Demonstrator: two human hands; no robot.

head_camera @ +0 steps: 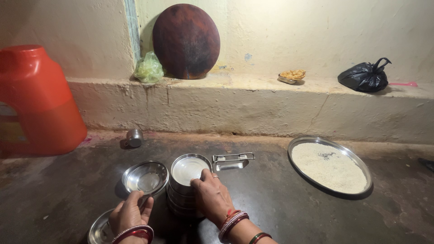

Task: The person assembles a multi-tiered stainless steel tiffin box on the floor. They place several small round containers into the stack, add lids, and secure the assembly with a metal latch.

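Note:
A stacked steel tiffin box (183, 192) stands on the dark floor, its top container (189, 169) uncovered and pale inside. My right hand (211, 198) rests on its near rim, fingers curled over the edge. A shallow steel bowl (145, 177) sits tilted to the left of the stack. Below it lies a flat steel lid (98, 231), and my left hand (130, 213) is at the near edge of the bowl, over that lid. The tiffin's metal clasp frame (233, 160) lies just to the right of the stack. Both wrists wear red bangles.
A round steel plate (364, 189) spread with white grain lies at the right. A big orange plastic jar (34, 101) stands far left, a small steel cup (134, 138) near it. On the ledge: a round dark board (186, 40), green bag (148, 68), small dish (292, 76), black bag (365, 76).

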